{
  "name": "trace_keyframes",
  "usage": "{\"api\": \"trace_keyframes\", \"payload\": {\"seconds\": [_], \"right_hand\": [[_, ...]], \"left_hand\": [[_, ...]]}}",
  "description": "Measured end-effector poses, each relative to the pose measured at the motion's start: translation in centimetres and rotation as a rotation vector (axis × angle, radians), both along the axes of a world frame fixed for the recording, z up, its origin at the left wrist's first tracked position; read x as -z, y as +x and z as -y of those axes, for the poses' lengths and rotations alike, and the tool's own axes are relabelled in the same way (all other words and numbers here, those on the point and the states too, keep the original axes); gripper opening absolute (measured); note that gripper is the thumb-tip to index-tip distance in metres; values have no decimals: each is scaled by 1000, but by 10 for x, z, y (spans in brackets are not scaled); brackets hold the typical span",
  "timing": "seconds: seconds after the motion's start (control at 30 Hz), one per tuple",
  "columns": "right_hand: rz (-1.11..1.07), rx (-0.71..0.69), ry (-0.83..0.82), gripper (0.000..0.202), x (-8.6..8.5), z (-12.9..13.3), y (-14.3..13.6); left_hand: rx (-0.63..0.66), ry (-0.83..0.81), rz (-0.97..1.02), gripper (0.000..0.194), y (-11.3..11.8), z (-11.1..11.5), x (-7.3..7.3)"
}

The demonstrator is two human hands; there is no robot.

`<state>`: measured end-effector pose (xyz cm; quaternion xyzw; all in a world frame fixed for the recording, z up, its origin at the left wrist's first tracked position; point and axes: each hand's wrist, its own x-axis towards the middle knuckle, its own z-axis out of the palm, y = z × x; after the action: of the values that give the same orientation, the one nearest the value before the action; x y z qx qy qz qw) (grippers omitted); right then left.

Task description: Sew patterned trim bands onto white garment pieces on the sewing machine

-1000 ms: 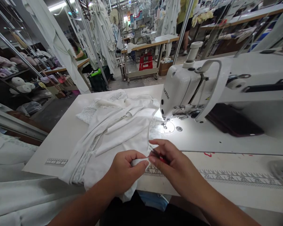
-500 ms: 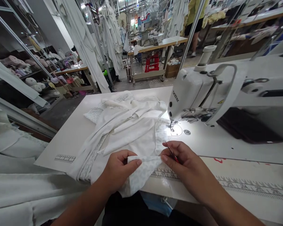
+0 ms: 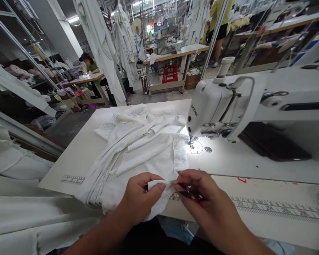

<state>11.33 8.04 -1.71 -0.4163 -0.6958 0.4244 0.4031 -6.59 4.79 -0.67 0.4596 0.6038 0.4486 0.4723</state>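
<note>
My left hand (image 3: 142,194) pinches the folded edge of a white patterned fabric (image 3: 159,205) between thumb and fingers, just above the table's front edge. My right hand (image 3: 204,198) is closed around small red-handled thread snips (image 3: 192,194); their dark blades point left, toward the fabric edge. Its fingertips are close to that edge, and whether they also grip it I cannot tell. The rest of the white garment (image 3: 146,152) lies bunched on the table, its patterned border reaching to the sewing machine's needle area (image 3: 191,141).
A white sewing machine (image 3: 212,106) stands at right, its lamp lit. Printed rulers (image 3: 271,209) run along the table front. White cloth (image 3: 29,212) hangs at left. Farther back, one person (image 3: 89,67) sits and another (image 3: 218,32) stands among workstations.
My right hand has turned, bringing the snips' blades down to the fabric edge. Both hands have moved slightly lower, and the left has shifted right. The view has shifted a little.
</note>
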Motion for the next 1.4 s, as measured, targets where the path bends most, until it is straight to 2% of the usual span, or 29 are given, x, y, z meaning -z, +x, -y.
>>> {"api": "trace_keyframes", "payload": {"seconds": [0.1, 0.3, 0.53, 1.03, 1.27, 1.33, 1.4], "right_hand": [[114, -44, 98, 28, -1, 4, -1], [212, -94, 378, 25, 7, -3, 4], [212, -89, 489, 28, 13, -5, 4], [202, -78, 546, 26, 6, -10, 1], [176, -96, 556, 26, 11, -6, -1], [215, -59, 514, 22, 11, -11, 6], [327, 30, 431, 20, 12, -24, 23]], "left_hand": [[8, 22, 38, 14, 3, 1, 0], [-75, -128, 323, 22, 7, 2, 3], [-104, -142, 429, 22, 11, 3, 4], [-74, -158, 467, 23, 10, 2, 6], [-80, -172, 423, 23, 13, 3, 8], [-134, -176, 441, 23, 9, 1, 9], [-271, -152, 487, 25, -2, -2, 8]]}}
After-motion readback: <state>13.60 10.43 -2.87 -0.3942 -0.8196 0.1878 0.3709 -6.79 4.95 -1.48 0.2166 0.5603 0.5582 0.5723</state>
